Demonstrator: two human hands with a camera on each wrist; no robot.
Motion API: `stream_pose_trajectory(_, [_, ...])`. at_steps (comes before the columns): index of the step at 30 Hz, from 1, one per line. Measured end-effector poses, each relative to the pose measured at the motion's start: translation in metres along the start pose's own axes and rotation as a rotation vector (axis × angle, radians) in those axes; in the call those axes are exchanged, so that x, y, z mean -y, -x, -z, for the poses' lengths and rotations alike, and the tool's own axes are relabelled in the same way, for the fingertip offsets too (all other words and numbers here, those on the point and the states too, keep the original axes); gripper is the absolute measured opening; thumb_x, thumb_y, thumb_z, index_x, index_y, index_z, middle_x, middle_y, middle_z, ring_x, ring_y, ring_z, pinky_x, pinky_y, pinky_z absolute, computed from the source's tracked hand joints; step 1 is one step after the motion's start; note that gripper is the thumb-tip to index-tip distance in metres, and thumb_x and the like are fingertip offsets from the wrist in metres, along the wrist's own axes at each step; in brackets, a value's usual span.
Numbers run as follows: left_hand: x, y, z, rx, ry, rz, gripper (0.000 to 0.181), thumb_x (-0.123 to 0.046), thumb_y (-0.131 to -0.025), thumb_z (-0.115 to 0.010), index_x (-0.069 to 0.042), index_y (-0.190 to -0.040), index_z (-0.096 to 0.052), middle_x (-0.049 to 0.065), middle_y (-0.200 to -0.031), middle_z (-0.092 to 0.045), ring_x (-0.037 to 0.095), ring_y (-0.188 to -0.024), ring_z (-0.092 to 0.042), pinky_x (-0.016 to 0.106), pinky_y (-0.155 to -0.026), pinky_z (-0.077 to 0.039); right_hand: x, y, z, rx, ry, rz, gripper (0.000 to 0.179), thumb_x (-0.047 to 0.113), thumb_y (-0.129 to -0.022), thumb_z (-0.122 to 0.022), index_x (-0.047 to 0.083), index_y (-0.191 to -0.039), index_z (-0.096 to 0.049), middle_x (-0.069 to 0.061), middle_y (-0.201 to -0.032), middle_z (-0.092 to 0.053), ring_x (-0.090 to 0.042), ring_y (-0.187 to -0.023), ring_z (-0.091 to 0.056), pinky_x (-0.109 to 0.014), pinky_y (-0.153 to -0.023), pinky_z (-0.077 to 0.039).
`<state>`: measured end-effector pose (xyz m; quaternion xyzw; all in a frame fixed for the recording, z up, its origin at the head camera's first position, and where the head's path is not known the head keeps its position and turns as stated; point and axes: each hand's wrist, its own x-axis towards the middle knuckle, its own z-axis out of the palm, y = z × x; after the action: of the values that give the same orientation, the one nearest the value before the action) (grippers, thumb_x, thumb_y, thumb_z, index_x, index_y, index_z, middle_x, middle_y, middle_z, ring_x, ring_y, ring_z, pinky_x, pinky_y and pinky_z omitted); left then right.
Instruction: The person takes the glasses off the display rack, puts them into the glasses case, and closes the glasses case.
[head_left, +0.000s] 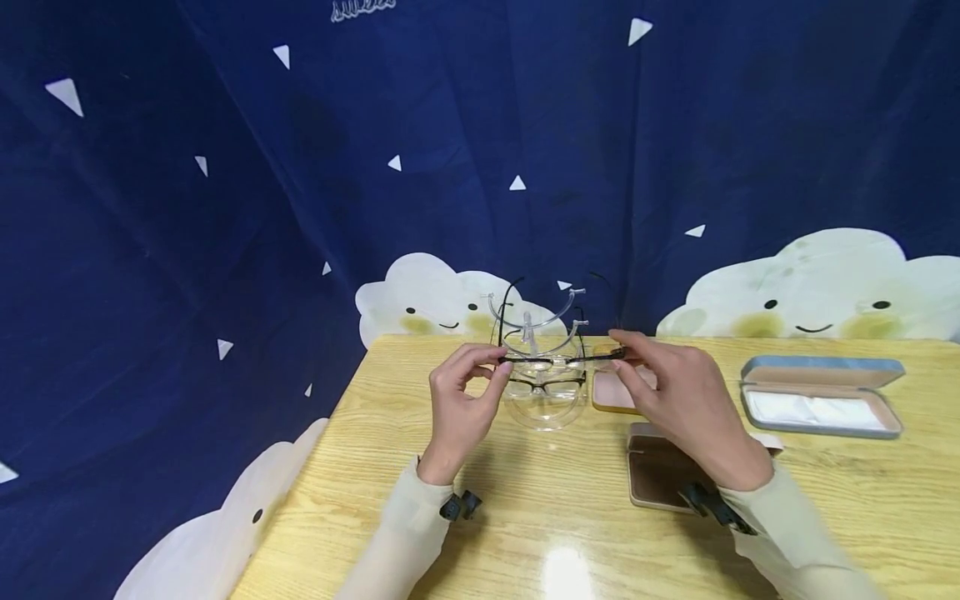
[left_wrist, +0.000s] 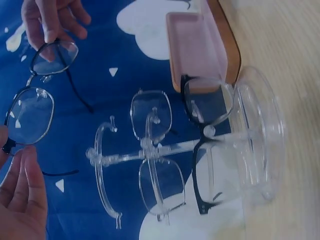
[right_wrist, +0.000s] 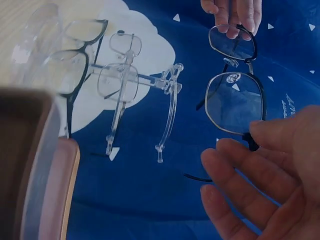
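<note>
A pair of glasses (left_wrist: 30,116) with a dark upper rim and thin metal lower rims is held up, its temples unfolded and pointing away from me. My left hand (head_left: 467,396) pinches one end of the frame near the hinge, thumb against fingers. At the opposite end my right hand (head_left: 686,396) pinches the other hinge corner. Close behind and below is a clear display stand (right_wrist: 170,115) with curved arms. It carries black-rimmed glasses (left_wrist: 197,167) on its lowest level and thin-rimmed glasses (left_wrist: 162,187) above them. The held glasses are apart from the stand in both wrist views.
An open pink-lined case (head_left: 617,396) lies right of the stand. Nearer, partly under my right forearm, is an open brown-lined case (head_left: 660,475). At far right an open blue case (head_left: 825,365) holds a white cloth (head_left: 817,410). A blue curtain (head_left: 480,125) hangs behind the wooden table (head_left: 555,517).
</note>
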<state>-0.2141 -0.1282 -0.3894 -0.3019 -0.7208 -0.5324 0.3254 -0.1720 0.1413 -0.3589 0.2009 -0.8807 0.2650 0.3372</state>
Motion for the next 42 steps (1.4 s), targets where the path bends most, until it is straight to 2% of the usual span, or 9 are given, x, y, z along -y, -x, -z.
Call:
stream_pose_trajectory(4, [-0.003, 0.002, -0.007, 0.037, 0.001, -0.063, 0.009, -0.001, -0.093, -0.075, 0.000, -0.102, -0.078, 0.017, -0.097, -0.077, 0.023, -0.079, -0.075, 0.027, -0.068, -0.064, -0.005, 0.011, 0.012, 0.036, 0.018, -0.044, 0.047, 0.012, -0.090, -0.080, 0.002, -0.134, -0.069, -0.011, -0.091, -0.082, -0.022, -0.061, -0.068, -0.035, -0.053, -0.047])
stream_pose_trajectory(9, [-0.006, 0.007, -0.015, 0.077, 0.022, -0.096, 0.010, 0.001, -0.092, -0.075, 0.001, -0.102, -0.078, 0.018, -0.095, -0.076, 0.024, -0.077, -0.075, 0.026, -0.068, -0.064, -0.012, 0.020, 0.021, 0.020, 0.029, -0.060, 0.048, 0.012, -0.086, -0.083, 0.002, -0.131, -0.071, -0.012, -0.091, -0.082, -0.001, -0.048, -0.032, -0.022, -0.048, -0.023])
stream_pose_trajectory(12, [-0.009, 0.010, -0.021, 0.098, 0.032, -0.087, 0.010, 0.000, -0.093, -0.076, 0.000, -0.102, -0.078, 0.018, -0.095, -0.077, 0.023, -0.079, -0.075, 0.026, -0.070, -0.064, -0.015, 0.025, 0.026, 0.003, 0.034, -0.058, 0.048, 0.011, -0.084, -0.084, 0.001, -0.129, -0.072, -0.012, -0.090, -0.082, 0.004, -0.048, -0.028, -0.021, -0.047, -0.022])
stream_pose_trajectory(17, [-0.013, 0.015, -0.026, 0.118, 0.056, -0.065, 0.010, -0.001, -0.093, -0.076, 0.000, -0.102, -0.079, 0.017, -0.095, -0.078, 0.022, -0.081, -0.075, 0.026, -0.071, -0.064, -0.018, 0.033, 0.033, 0.005, 0.036, -0.058, 0.048, 0.010, -0.082, -0.085, 0.000, -0.127, -0.073, -0.011, -0.087, -0.082, 0.005, -0.046, -0.030, -0.019, -0.046, -0.023])
stream_pose_trajectory(24, [-0.017, 0.020, -0.033, 0.154, 0.058, -0.043, 0.010, -0.005, -0.093, -0.077, -0.002, -0.102, -0.080, 0.014, -0.094, -0.080, 0.019, -0.082, -0.077, 0.024, -0.073, -0.064, -0.023, 0.046, 0.039, 0.015, 0.054, -0.061, 0.042, 0.010, -0.081, -0.085, 0.005, -0.121, -0.075, -0.010, -0.084, -0.082, -0.010, -0.050, -0.054, -0.021, -0.048, -0.027])
stream_pose_trajectory(29, [-0.018, 0.022, -0.034, 0.170, 0.064, -0.022, 0.010, -0.006, -0.093, -0.078, -0.002, -0.101, -0.081, 0.014, -0.094, -0.081, 0.020, -0.084, -0.077, 0.025, -0.072, -0.064, -0.025, 0.054, 0.039, 0.021, 0.045, -0.061, 0.044, 0.007, -0.079, -0.086, -0.003, -0.121, -0.075, -0.013, -0.083, -0.081, -0.009, -0.050, -0.054, -0.022, -0.049, -0.028])
stream_pose_trajectory(36, [-0.021, 0.025, -0.035, 0.169, 0.129, 0.122, 0.011, -0.008, -0.093, -0.078, -0.003, -0.102, -0.081, 0.014, -0.094, -0.081, 0.012, -0.081, -0.075, 0.027, -0.071, -0.064, -0.023, 0.055, 0.042, 0.037, -0.054, -0.163, 0.045, 0.006, -0.080, -0.088, -0.004, -0.121, -0.075, -0.013, -0.089, -0.082, -0.028, -0.068, -0.076, -0.014, -0.050, -0.036])
stream_pose_trajectory(39, [-0.023, 0.025, -0.035, 0.165, 0.160, 0.179, 0.014, -0.008, -0.093, -0.078, -0.001, -0.105, -0.080, 0.015, -0.094, -0.080, 0.008, -0.080, -0.074, 0.028, -0.071, -0.064, -0.022, 0.054, 0.043, 0.047, -0.101, -0.206, 0.044, 0.007, -0.081, -0.087, -0.003, -0.122, -0.074, -0.014, -0.094, -0.082, -0.010, -0.073, -0.077, -0.015, -0.050, -0.037])
stream_pose_trajectory(42, [-0.025, 0.025, -0.034, 0.157, 0.182, 0.209, 0.019, -0.007, -0.093, -0.078, 0.002, -0.109, -0.079, 0.017, -0.095, -0.080, 0.006, -0.080, -0.074, 0.029, -0.072, -0.065, -0.021, 0.053, 0.045, 0.058, -0.148, -0.238, 0.042, 0.006, -0.083, -0.087, -0.002, -0.123, -0.075, -0.018, -0.099, -0.081, 0.012, -0.078, -0.067, -0.016, -0.048, -0.035])
